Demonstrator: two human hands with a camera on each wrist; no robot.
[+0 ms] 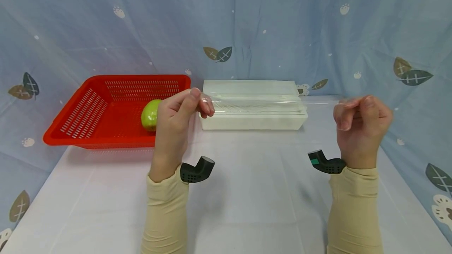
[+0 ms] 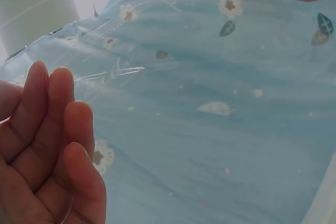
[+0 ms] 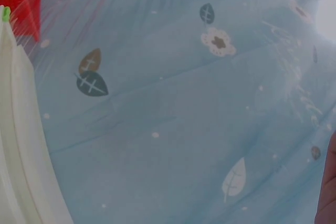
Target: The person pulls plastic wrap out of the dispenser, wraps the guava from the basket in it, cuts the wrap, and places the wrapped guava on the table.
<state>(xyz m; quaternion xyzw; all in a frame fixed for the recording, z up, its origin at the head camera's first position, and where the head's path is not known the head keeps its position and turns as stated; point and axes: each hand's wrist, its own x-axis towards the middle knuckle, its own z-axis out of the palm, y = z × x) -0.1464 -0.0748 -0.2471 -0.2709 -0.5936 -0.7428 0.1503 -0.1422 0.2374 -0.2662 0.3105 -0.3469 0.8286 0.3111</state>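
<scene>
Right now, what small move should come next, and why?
I'd probably lower the left hand and right hand together toward the white table in front of the white box. Each hand pinches one end of the clear film, which is stretched between them, and bare table shows there to lay it on.

**Holding clear film point(image 1: 270, 102) at both ends**

Pinches one end with the left hand point(image 1: 178, 117), the other with the right hand point(image 1: 363, 124). Spans the gap in a near-level strip, crossing in view a long white box point(image 1: 252, 122). Includes, at left, a red basket point(image 1: 99, 141) containing a green apple point(image 1: 150, 115), partly hidden behind the left hand. Shows tan sleeves point(image 1: 167, 211), white table covering point(image 1: 247, 191) below, blue leaf-print cloth point(image 1: 247, 19) behind.
</scene>
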